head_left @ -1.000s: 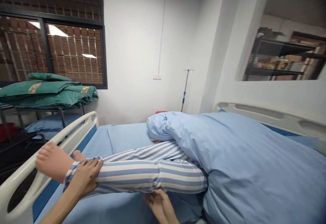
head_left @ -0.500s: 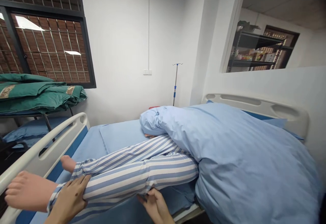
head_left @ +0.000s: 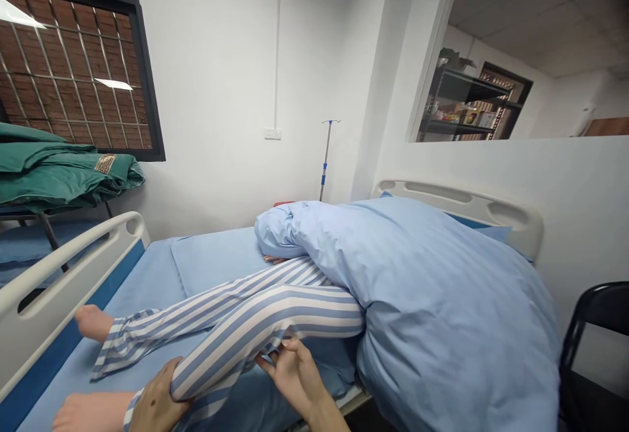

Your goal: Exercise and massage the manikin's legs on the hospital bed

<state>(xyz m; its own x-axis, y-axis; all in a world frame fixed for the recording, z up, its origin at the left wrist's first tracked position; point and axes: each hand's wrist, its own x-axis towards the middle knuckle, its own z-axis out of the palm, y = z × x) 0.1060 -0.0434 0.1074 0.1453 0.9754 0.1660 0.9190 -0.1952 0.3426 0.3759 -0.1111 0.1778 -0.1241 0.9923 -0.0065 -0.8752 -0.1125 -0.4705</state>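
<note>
Your L hand (head_left: 157, 402) has fingers wrapped round striped leg (head_left: 255, 327) near ankle, R hand (head_left: 295, 373) fingers curled under mid-leg; foot (head_left: 91, 412) now lower, off bed rail (head_left: 59, 268).

Left hand (head_left: 157, 402) is cut off by the bottom edge, wrist and forearm out of frame; right forearm also runs off there. Fingers of the right hand (head_left: 289, 360) partly hidden against the striped trousers (head_left: 275, 314). Lower foot (head_left: 91, 412) cut by the same edge. Blue blanket (head_left: 442, 301) hides everything above the trousers. Red object (head_left: 282, 204) mostly hidden behind it, kind uncertain. Shelf items (head_left: 459, 116) too small to identify. Black chair (head_left: 594, 347) cut off at right.
</note>
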